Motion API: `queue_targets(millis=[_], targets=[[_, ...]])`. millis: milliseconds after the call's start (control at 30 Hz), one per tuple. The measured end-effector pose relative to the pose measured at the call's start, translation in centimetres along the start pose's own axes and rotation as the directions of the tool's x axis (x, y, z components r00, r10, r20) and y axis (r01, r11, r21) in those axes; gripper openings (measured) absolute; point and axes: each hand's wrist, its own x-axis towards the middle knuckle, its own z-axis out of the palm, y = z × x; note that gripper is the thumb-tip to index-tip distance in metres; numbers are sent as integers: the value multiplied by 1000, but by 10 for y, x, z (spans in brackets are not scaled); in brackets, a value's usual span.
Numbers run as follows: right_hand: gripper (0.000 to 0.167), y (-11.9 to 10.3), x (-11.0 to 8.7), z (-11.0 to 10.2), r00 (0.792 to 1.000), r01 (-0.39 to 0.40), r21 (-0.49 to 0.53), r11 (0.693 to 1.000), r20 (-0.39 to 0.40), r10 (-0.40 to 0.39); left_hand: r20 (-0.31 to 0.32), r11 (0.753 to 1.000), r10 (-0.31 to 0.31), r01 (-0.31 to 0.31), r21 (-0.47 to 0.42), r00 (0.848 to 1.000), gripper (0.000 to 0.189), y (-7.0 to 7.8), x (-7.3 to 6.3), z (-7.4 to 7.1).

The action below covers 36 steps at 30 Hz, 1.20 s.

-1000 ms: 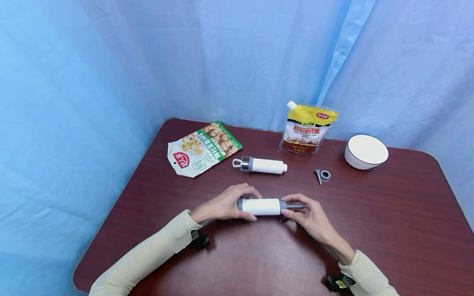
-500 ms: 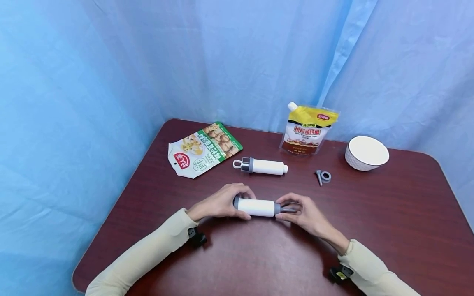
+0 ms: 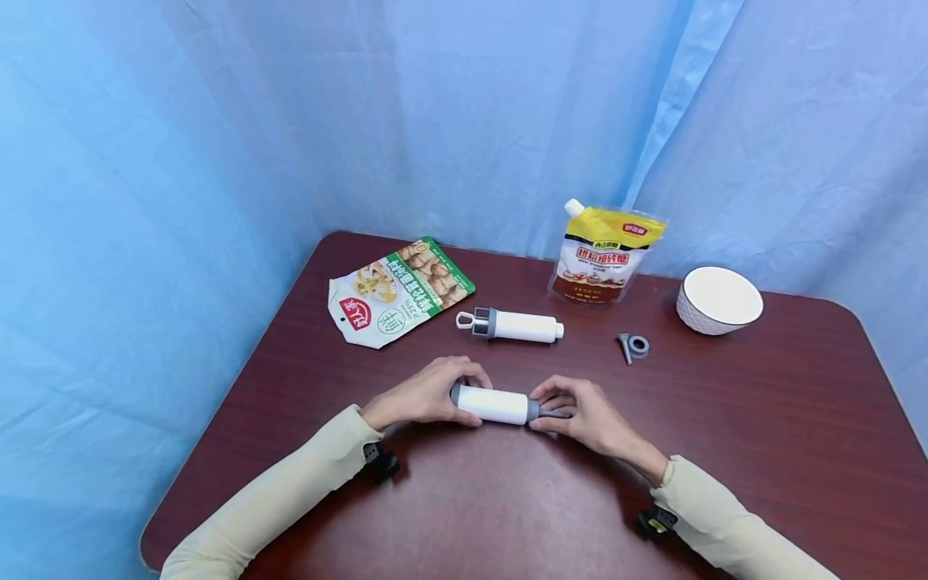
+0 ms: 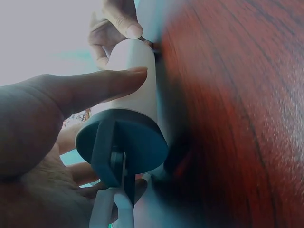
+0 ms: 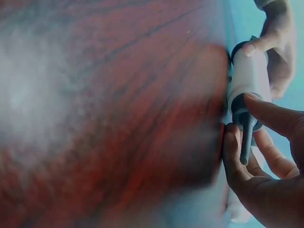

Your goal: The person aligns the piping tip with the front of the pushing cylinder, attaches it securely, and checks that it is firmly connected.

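Note:
A white piping syringe with grey ends lies sideways between the two hands, just above or on the table. The left hand grips its plunger end from the left, thumb along the white barrel. In the left wrist view the grey end cap and a pale pull loop stick out behind it. The right hand pinches the grey collar at the other end with thumb and fingers. A thin grey nozzle points from that collar into the right palm.
Beyond the hands lies a second white syringe. A grey nozzle and a grey ring lie to its right. Farther back are a green-and-white food pouch, a yellow spouted pouch and a white bowl.
Both hands have shifted a little to the left with the piping syringe between them. The right fingers stay on the collar. The other things on the table look unmoved.

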Motion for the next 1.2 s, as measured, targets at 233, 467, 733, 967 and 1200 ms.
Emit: queue_targets(millis=[233,467,733,967,1200], targets=[[36,-2,2,0,1000,16,-19,1000,15,-16,19,1000,8,-8,17,1000,45,-1,1,-3],[35,-3,-5,-3,999,49,-34,998,-4,-49,52,999,22,-21,-33,998,58,2,3,-10],[22,-3,-19,-17,999,30,-108,994,-38,-34,45,995,80,-77,-55,996,43,12,17,-20],[20,3,-32,-35,997,-9,-175,985,-77,-4,58,989,148,-147,-26,987,36,28,40,-27],[19,11,-43,-51,993,-33,-201,979,-120,8,91,988,154,-150,-47,984,40,47,64,-31]])
